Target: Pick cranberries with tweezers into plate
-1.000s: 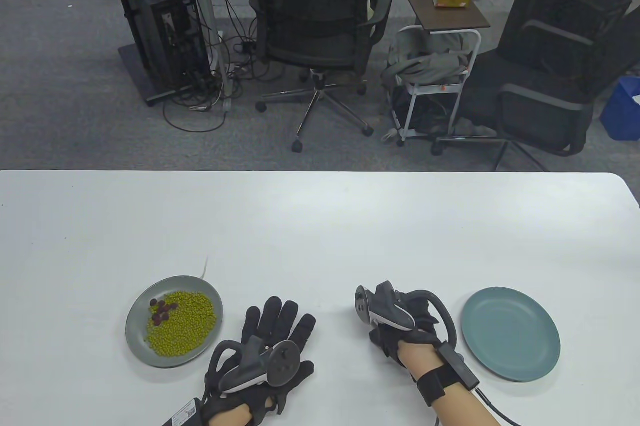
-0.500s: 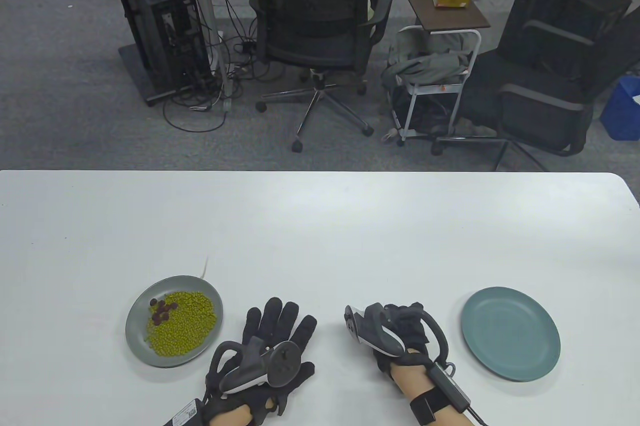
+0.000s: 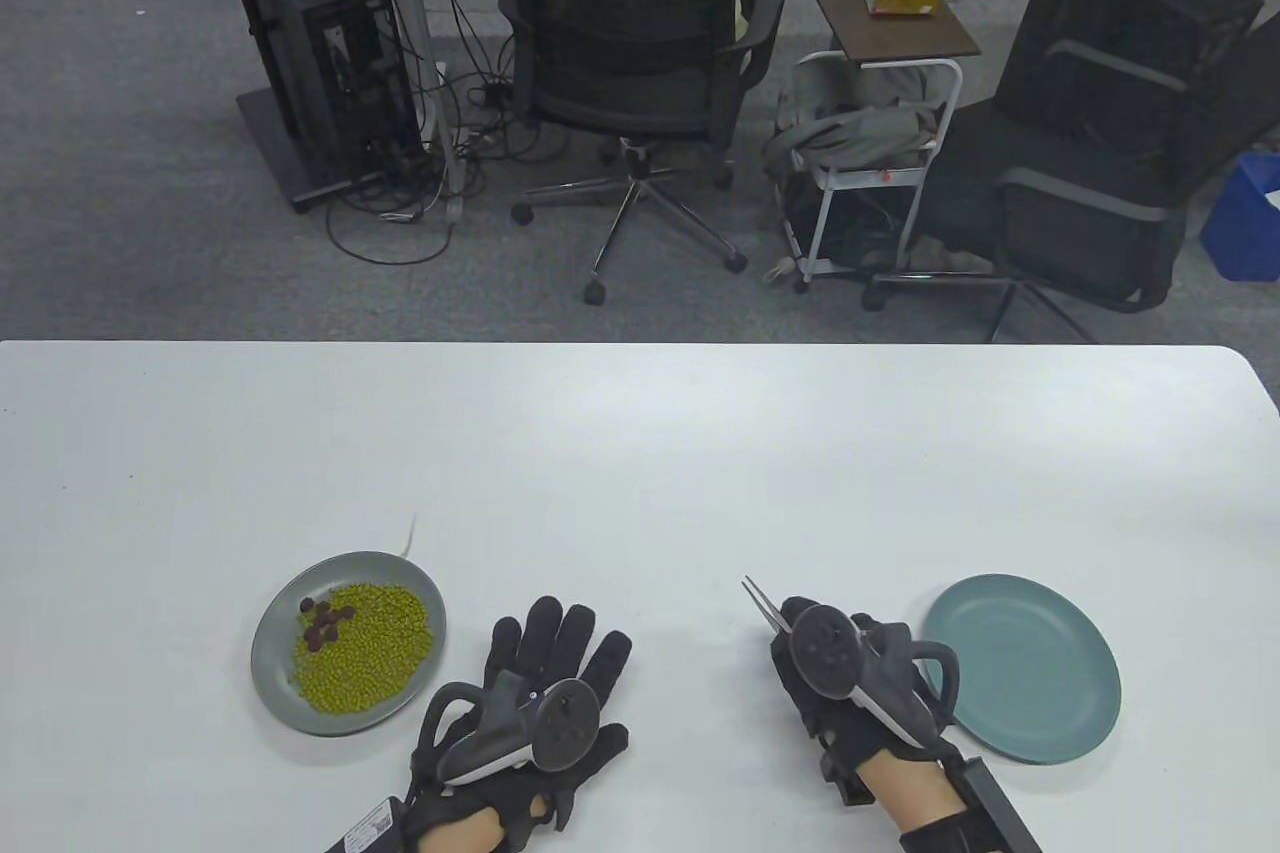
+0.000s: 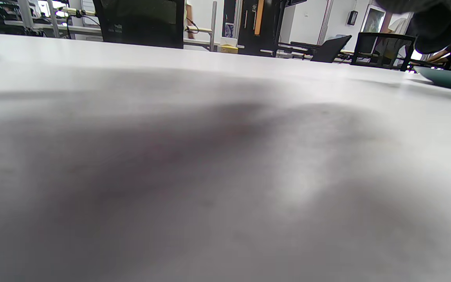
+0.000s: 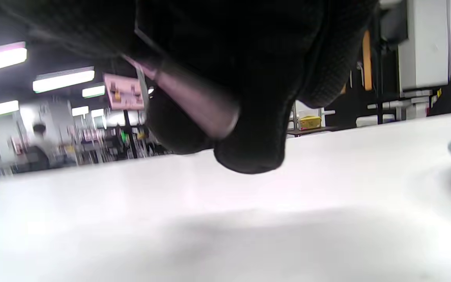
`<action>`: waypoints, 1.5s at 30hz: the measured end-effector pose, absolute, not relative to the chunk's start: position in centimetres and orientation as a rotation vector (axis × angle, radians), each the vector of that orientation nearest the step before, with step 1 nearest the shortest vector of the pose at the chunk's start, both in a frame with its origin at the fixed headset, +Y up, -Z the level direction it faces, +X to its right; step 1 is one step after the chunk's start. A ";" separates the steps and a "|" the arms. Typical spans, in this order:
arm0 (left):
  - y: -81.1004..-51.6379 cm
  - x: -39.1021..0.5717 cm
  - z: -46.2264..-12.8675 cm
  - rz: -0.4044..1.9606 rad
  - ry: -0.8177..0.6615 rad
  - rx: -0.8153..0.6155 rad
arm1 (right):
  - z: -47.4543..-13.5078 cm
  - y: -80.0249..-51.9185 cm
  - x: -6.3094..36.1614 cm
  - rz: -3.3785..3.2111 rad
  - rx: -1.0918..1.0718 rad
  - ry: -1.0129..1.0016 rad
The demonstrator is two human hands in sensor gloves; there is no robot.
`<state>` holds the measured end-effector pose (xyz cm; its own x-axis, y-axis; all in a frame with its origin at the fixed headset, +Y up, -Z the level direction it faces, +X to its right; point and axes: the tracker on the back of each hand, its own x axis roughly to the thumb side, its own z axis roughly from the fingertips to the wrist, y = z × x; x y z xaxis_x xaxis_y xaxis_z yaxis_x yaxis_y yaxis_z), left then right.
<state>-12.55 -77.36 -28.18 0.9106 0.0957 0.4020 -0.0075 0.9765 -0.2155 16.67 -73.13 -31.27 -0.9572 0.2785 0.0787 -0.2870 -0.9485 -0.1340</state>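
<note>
Tweezers (image 3: pixel 762 601) now visible, tips pointing up-left from right hand (image 3: pixel 835 683), which has rolled over since earlier frame and grips them. Cranberries (image 3: pixel 320 621): one dark cluster, exact count unclear, on grey plate (image 3: pixel 275 683) with green beans (image 3: pixel 365 648). Second plate (image 3: pixel 1040 673), teal, right. Left hand (image 3: pixel 545 693) flat on worktop (image 3: pixel 640 453), fingers spread. Two hands, two plates.

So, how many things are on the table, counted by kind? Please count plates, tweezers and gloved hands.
Plates: 2, a grey plate and a teal plate
Tweezers: 1, the tweezers
Gloved hands: 2, the left hand and the right hand
Total: 5
</note>
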 end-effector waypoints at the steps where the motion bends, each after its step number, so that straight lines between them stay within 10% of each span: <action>1: -77.4 -12.4 -28.1 0.054 -0.429 -0.212 | -31.1 -73.2 17.1 2.783 0.125 -0.197; 17: -76.5 -13.9 -28.9 0.052 -0.371 -0.220 | -30.0 -73.7 15.8 2.791 0.324 -0.165; 26: -73.0 -26.9 -32.0 0.237 0.059 -0.194 | -29.6 -73.6 15.7 2.793 0.386 -0.172; 34: -77.5 -39.3 -32.2 0.498 0.478 -0.368 | -29.1 -73.5 15.2 2.796 0.445 -0.160; 45: -80.2 -41.4 -32.3 0.501 0.646 -0.399 | -28.9 -73.6 15.0 2.798 0.458 -0.146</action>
